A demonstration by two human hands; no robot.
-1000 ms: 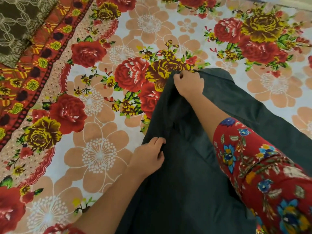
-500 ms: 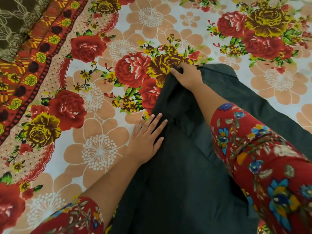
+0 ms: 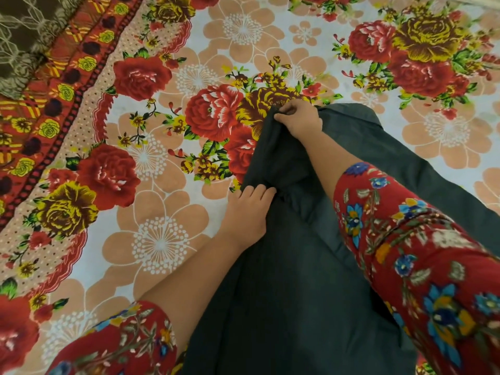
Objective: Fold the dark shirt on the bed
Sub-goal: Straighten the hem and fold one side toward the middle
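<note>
The dark shirt [image 3: 284, 280] lies on the flowered bed sheet [image 3: 162, 239], spreading from the bottom middle up to the centre. My right hand [image 3: 299, 121] pinches the shirt's far left corner and lifts it slightly off the sheet. My left hand [image 3: 247, 209] rests on the shirt's left edge lower down, fingers curled into a bunched fold of cloth. Both forearms reach out of red flowered sleeves. The right arm hides part of the shirt's middle and right side.
A brown patterned cloth [image 3: 24, 36] lies at the top left corner beyond the sheet's red border [image 3: 54, 104]. Bare sheet stretches to the left and above the shirt.
My left hand went from flat with spread fingers to curled into the shirt's edge. My right hand has closed more tightly on the far corner and raised it a little.
</note>
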